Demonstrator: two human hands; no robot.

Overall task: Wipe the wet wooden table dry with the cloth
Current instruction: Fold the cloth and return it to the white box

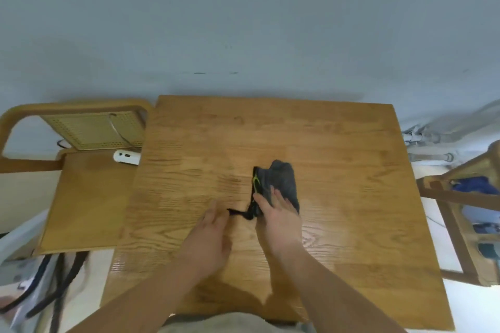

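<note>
Mid-wipe, the right hand (278, 213) presses spread fingers on the dark grey cloth (281, 178) at the wooden table (351, 165)'s centre, the left hand (209, 235) meets its black tail, grip too blurred to tell; next, I judge, a firm sweep over the damp wood.

Dark grey cloth (280, 184), bunched, black strap trailing left, mid wooden table (351, 170); surface glossy wet.
</note>
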